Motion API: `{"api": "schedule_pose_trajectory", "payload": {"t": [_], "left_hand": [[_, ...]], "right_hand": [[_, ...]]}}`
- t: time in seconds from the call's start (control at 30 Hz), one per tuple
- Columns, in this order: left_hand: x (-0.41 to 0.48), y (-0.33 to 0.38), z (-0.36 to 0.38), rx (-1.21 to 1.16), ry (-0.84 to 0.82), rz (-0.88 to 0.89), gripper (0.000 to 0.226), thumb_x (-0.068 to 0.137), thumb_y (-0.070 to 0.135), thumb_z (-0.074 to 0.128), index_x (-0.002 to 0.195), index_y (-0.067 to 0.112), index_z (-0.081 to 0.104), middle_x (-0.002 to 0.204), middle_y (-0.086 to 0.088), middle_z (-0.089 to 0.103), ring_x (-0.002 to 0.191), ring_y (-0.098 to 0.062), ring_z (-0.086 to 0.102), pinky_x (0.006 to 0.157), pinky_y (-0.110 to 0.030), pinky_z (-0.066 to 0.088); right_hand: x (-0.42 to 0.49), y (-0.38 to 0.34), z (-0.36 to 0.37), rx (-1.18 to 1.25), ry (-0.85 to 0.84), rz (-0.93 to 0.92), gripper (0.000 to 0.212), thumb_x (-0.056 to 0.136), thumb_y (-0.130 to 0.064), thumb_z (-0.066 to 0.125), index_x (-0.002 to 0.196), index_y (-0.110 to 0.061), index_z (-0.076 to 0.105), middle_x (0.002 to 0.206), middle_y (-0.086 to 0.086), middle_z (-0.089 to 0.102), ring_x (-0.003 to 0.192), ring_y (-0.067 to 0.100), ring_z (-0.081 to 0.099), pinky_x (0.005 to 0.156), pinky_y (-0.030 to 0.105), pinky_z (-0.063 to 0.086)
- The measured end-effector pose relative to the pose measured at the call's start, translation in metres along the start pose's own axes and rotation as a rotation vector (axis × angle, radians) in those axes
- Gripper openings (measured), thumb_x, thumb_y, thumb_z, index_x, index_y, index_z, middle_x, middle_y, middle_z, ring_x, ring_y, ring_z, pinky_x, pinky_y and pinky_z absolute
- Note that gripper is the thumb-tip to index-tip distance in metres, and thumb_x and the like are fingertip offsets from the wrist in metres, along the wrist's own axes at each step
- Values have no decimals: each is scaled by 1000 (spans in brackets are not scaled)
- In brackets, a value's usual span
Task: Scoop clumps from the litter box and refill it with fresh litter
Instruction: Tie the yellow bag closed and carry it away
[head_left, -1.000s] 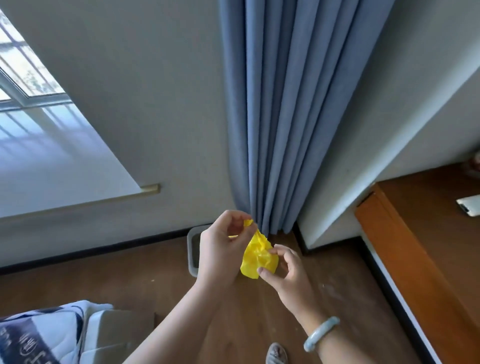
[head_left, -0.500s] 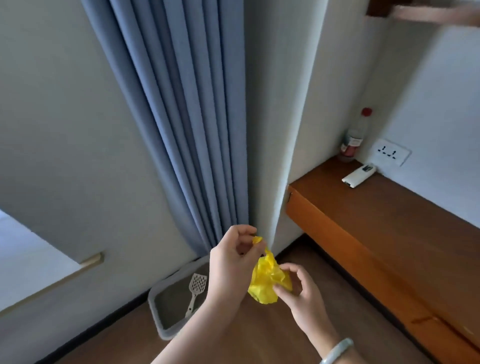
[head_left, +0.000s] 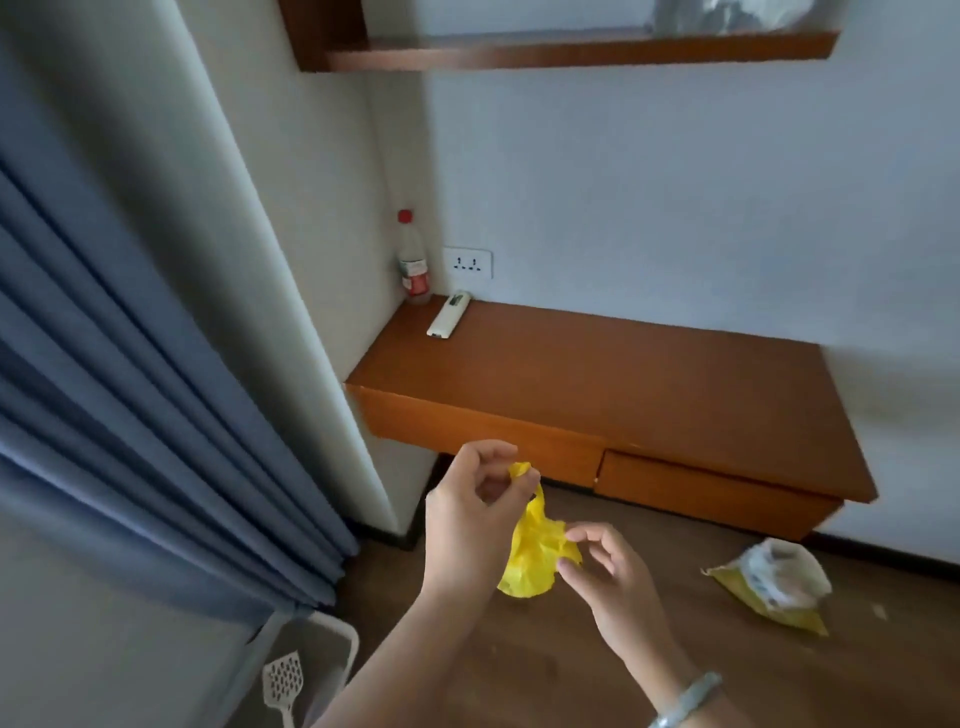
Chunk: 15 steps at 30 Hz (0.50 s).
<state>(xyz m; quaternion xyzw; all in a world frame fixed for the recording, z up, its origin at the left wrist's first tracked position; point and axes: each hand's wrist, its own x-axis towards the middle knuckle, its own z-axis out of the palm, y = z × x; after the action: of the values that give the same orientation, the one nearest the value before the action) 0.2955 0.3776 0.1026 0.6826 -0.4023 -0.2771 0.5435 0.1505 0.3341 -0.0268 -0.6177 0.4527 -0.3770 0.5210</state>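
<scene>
Wooden floor (head_left: 649, 660) beside desk (head_left: 623, 374) edge, left hand (head_left: 467, 525) and right hand (head_left: 610, 579) pinch yellow bag (head_left: 530, 558)

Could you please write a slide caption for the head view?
Crumpled yellow bag pinched by left hand and right hand; litter box with scoop lower left, opened pouch on floor right.

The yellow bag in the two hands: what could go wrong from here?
1. The left hand and right hand both pinch the thin, crumpled yellow bag; pulling hard might tear it.
2. The yellow packet lies on the floor; a step could knock it and spill its contents.
3. The litter box with its scoop sits at the view's edge, easy to bump.
</scene>
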Motion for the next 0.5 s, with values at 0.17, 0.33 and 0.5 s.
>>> {"api": "schedule_pose_trajectory", "payload": {"t": [0.17, 0.33, 0.5], "left_hand": [[-27, 28, 84, -34, -151, 33, 21, 80, 18, 75, 92, 30, 62, 79, 9, 70, 75, -6, 67, 68, -23, 56], [-59, 55, 187, -57, -262, 72, 20, 81, 11, 74, 92, 23, 63, 75, 8, 68, 67, -1, 66, 62, -18, 53], [-99, 81, 302, -83, -333, 65, 20, 81, 10, 73, 92, 23, 63, 76, 5, 68, 65, -1, 65, 63, -18, 54]], "right_hand": [[-31, 12, -88, 57, 182, 55, 36, 60, -45, 64, 91, -29, 64, 103, -6, 67, 107, 9, 58, 101, 45, 42], [-57, 33, -196, 72, 304, 80, 33, 60, -41, 66, 89, -27, 65, 101, -4, 67, 102, 13, 61, 97, 41, 46], [-84, 64, -318, 7, 340, 111, 40, 60, -45, 66, 94, -25, 65, 101, -5, 67, 99, 6, 61, 92, 30, 46]]}}
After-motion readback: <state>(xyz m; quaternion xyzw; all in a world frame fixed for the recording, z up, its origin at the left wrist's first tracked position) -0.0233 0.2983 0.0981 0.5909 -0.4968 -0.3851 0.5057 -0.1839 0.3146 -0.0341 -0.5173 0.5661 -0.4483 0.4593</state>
